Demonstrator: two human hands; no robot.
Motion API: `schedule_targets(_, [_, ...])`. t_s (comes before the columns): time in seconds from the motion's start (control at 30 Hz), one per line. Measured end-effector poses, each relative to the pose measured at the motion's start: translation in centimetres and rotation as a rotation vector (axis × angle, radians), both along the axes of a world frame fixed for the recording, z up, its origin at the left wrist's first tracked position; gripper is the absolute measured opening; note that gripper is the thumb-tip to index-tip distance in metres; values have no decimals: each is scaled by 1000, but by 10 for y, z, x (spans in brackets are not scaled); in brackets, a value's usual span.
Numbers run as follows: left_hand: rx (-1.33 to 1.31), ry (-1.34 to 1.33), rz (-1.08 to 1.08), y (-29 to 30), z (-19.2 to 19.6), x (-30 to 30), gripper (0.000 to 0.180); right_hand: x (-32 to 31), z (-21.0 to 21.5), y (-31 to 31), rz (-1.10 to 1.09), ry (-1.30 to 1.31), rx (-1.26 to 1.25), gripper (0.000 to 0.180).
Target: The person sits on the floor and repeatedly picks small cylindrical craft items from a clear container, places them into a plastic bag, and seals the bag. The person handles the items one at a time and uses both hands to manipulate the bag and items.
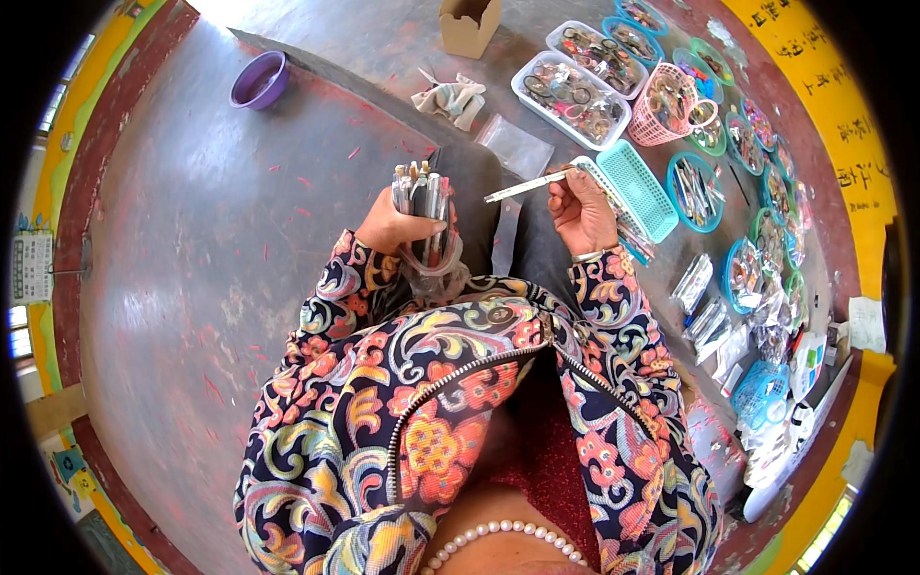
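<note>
My left hand (391, 222) is wrapped round a bundle of pens (422, 195) standing upright, mostly silver and white with several brownish tips. A crumpled clear plastic bag (433, 273) hangs about their lower ends, over my lap. Between the thumb and fingers of my right hand (586, 213) is a slim white pen (525, 186), held nearly level and pointing left toward the bundle, apart from it. Just beyond that hand sits a teal plastic basket (640, 190). More pens (634, 240) lie along its near side, partly hidden by the hand.
Two white tubs (572, 100) of small goods and a pink basket (663, 103) stand ahead on the right. A blue round basket (695, 192) holds pens; bagged bundles (707, 321) lie nearer. A clear bag (516, 146), cloth (450, 99), cardboard box (470, 27) and purple basin (259, 80) rest farther off.
</note>
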State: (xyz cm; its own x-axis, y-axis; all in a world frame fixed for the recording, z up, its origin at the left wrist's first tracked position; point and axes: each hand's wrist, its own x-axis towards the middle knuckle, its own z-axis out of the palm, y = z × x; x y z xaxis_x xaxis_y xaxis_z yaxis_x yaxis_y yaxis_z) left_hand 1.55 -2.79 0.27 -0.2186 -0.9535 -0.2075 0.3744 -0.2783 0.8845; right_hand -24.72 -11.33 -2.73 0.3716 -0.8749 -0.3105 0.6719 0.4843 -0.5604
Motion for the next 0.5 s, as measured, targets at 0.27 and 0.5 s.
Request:
schedule_targets(0.27, [-76, 13, 18, -1, -3, -14, 45, 7, 11, 1, 48, 15, -66, 14])
schedule_targets(0.5, [-152, 38, 74, 2, -8, -17, 42, 11, 21, -2, 70, -33, -4, 14])
